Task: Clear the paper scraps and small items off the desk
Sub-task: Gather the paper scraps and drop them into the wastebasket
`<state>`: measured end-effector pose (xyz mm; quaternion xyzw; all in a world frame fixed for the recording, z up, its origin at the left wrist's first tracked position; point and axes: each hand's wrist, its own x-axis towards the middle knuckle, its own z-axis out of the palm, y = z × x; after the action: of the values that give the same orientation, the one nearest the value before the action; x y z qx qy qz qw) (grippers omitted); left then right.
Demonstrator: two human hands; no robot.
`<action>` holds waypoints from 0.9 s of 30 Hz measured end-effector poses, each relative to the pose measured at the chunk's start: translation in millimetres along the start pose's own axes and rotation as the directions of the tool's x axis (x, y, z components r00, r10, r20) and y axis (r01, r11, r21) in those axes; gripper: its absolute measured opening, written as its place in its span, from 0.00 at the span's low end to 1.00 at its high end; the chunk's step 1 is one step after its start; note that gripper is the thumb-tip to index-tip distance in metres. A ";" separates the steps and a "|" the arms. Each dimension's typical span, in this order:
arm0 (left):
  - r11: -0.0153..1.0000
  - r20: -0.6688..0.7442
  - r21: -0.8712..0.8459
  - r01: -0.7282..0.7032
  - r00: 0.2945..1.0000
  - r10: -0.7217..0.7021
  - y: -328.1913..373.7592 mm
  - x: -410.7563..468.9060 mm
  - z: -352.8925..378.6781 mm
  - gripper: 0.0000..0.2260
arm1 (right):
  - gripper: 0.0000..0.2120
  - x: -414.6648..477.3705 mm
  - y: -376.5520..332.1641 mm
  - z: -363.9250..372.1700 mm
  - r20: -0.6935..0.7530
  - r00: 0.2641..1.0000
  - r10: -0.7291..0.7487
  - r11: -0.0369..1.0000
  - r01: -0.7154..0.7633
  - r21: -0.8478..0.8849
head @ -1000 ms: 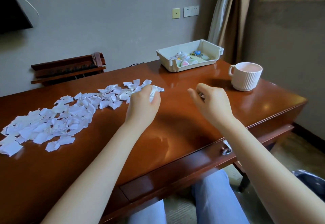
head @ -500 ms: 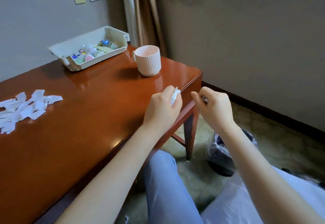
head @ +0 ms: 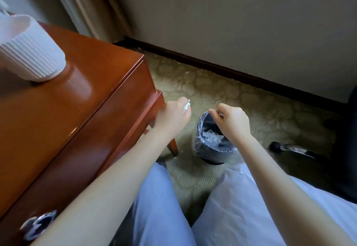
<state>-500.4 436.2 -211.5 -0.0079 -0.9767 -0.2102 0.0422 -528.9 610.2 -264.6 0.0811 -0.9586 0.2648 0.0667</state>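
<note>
L hand (head: 172, 118) gripping paper scraps (head: 186, 106), R hand (head: 232, 122) curled over lined bin (head: 210, 150)

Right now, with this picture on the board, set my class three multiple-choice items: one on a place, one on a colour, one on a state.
1. Where does the bin stand? A on a shelf; B on the carpet; C on a chair.
2. What colour is the ribbed mug? A white; B green; C black.
3. What is the left hand doing? A lying flat and open; B gripping crumpled paper scraps; C curling round a pen.

Key:
1 B, carpet shows around its base.
2 A, its ribbed wall is white.
3 B, white paper sticks out between its curled fingers.
</note>
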 end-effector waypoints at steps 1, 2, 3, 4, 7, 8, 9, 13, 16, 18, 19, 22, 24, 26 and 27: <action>1.000 0.029 0.019 0.001 1.000 -0.002 -0.8 10.7 10.3 0.07 | 0.19 8.0 10.8 8.8 0.024 0.999 0.028 0.999 -0.027 -0.017; 1.000 0.058 0.028 -0.005 0.998 0.004 -1.7 21.6 21.2 0.08 | 0.19 16.2 21.2 18.1 0.044 0.998 0.053 0.998 -0.052 -0.033; 0.999 0.086 0.030 -0.013 0.996 0.010 -3.1 31.6 32.2 0.08 | 0.18 23.6 31.4 27.5 0.061 0.995 0.078 0.996 -0.075 -0.049; 0.999 0.109 0.033 -0.020 0.994 0.016 -5.4 41.1 43.5 0.08 | 0.18 30.9 41.4 37.8 0.077 0.992 0.102 0.993 -0.097 -0.065; 0.998 0.168 0.045 -0.047 0.985 0.039 -14.5 67.1 78.7 0.09 | 0.17 51.3 70.6 69.0 0.117 0.978 0.172 0.980 -0.158 -0.119; 0.997 0.195 0.054 -0.053 0.980 0.042 -17.7 74.3 89.9 0.09 | 0.16 57.1 80.1 80.5 0.136 0.972 0.194 0.974 -0.175 -0.143; 0.996 0.221 0.066 -0.053 0.975 0.037 -20.8 81.1 100.6 0.10 | 0.16 62.5 89.2 92.0 0.157 0.965 0.211 0.970 -0.186 -0.159; 0.992 0.295 0.120 -0.044 0.956 0.006 -28.4 108.2 139.8 0.12 | 0.13 79.8 123.8 137.3 0.193 0.929 0.315 0.944 -0.286 -0.163; 0.985 0.344 0.155 -0.078 0.939 0.020 -29.2 128.3 166.3 0.13 | 0.13 88.1 141.4 164.8 0.206 0.897 0.390 0.918 -0.362 -0.163; 0.983 0.383 0.159 -0.093 0.924 0.026 -30.9 137.0 179.8 0.13 | 0.14 89.4 148.8 178.4 0.231 0.883 0.409 0.910 -0.376 -0.174; 0.982 0.396 0.160 -0.102 0.918 0.030 -32.9 139.1 185.0 0.12 | 0.14 88.3 152.2 183.5 0.260 0.870 0.419 0.905 -0.378 -0.196; 0.975 0.420 0.186 -0.118 0.907 0.029 -41.9 139.7 198.0 0.11 | 0.20 79.8 163.3 191.8 0.415 0.782 0.466 0.885 -0.396 -0.247; 0.971 0.436 0.205 -0.121 0.900 0.019 -45.8 139.3 205.2 0.11 | 0.25 74.5 168.9 190.4 0.464 0.755 0.463 0.886 -0.394 -0.243; 0.968 0.452 0.215 -0.130 0.892 0.019 -45.2 140.1 211.6 0.11 | 0.26 73.8 172.0 184.2 0.474 0.761 0.443 0.897 -0.377 -0.232; 0.967 0.458 0.217 -0.137 0.889 0.023 -43.6 140.9 214.3 0.10 | 0.27 75.6 172.7 179.4 0.474 0.768 0.431 0.902 -0.368 -0.225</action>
<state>-659.2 484.3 -411.9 -0.0917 -0.9768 -0.0795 -0.1766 -651.0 654.3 -490.1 -0.0615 -0.9502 0.1838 -0.2440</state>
